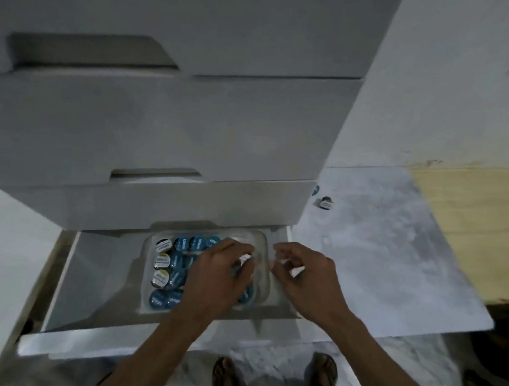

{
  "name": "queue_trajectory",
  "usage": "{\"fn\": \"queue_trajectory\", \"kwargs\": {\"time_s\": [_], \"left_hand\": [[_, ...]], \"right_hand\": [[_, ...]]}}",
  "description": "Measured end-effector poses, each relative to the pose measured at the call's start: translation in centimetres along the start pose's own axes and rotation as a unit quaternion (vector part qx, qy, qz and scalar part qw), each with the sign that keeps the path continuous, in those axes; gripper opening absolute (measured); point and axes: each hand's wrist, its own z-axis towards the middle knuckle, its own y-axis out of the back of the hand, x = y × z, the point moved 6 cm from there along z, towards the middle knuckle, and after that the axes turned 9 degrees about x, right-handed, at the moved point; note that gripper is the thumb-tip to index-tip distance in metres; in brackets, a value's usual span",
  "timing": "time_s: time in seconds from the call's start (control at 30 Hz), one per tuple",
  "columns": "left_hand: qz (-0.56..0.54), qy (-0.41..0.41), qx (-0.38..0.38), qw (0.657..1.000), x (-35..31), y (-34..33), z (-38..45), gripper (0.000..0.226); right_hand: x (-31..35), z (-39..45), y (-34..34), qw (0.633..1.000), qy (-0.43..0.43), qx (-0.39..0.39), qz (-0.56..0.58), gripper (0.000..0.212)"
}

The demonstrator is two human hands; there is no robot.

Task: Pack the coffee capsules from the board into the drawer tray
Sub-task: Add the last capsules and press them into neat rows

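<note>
Your left hand [214, 274] was over the clear tray [264, 243] in the open drawer [98, 273], its fingers curled down on what looked like a white-topped capsule [244, 260] at the fingertips; motion blur kept me from being sure of the grip. Your right hand [305, 278] hung just beside the tray's right rim, fingers loosely bent, maybe pinching something pale, though I could not tell. Left of your fingers, the packed capsules [168, 269] already crowded the tray, so pressing one more in could have tipped its neighbours or popped one over the rim. Two capsules [325, 202] remained on the board [376, 242], well beyond your right fingers. Your left palm hid the tray's right half.
</note>
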Motion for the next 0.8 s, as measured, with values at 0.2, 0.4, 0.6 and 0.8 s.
{"fn": "queue_trajectory", "kwargs": {"time_s": [0.2,0.4,0.6,0.8], "left_hand": [[-0.064,-0.089,-0.016,0.994,-11.9,-3.8,4.2,0.015],[-0.081,-0.030,-0.018,0.996,-17.9,-11.3,11.6,0.025],[-0.026,0.106,-0.057,0.992,-12.2,-15.8,17.8,0.024],[0.045,0.152,-0.010,0.987,-6.5,-19.6,23.8,0.036]], "right_hand": [[-6.7,0.1,11.7,0.998,-0.021,-0.051,0.024,0.016],[-15.7,5.2,17.8,0.998,-0.020,-0.025,-0.059,0.019],[-20.3,11.4,16.3,0.976,0.060,0.104,-0.183,0.031],[-22.9,17.3,11.9,0.940,0.166,0.146,-0.259,0.049]]}}
